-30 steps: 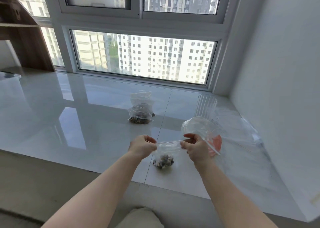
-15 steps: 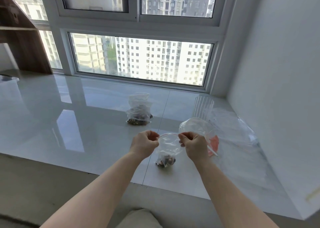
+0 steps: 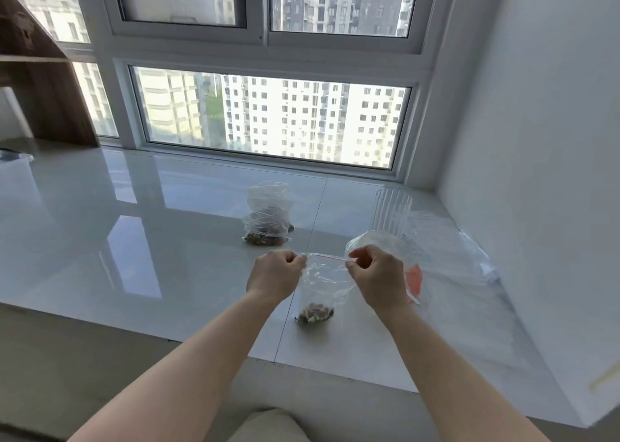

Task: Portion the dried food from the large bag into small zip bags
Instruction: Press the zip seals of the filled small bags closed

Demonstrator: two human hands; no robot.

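Hands first: your left hand (image 3: 275, 273) pinches the left end of the small zip bag (image 3: 322, 285) at its red seal strip, and your right hand (image 3: 375, 275) pinches the right end, so the strip is pulled taut between them. Take that bag as your landmark. It hangs upright from the strip, its bottom resting on the white sill (image 3: 134, 240) with a little dried food (image 3: 313, 314) gathered there. The strip's long axis runs left to right, nearly level, straight from one fist to the other; I judge that sealing means running a pinch along that line, and both hands sit equally close to it. Beyond the small bag, toward the window, stands the large bag (image 3: 266, 215), well apart. Just right of the small bag lie more clear bags (image 3: 449, 260) and a ribbed clear cup (image 3: 391, 211).
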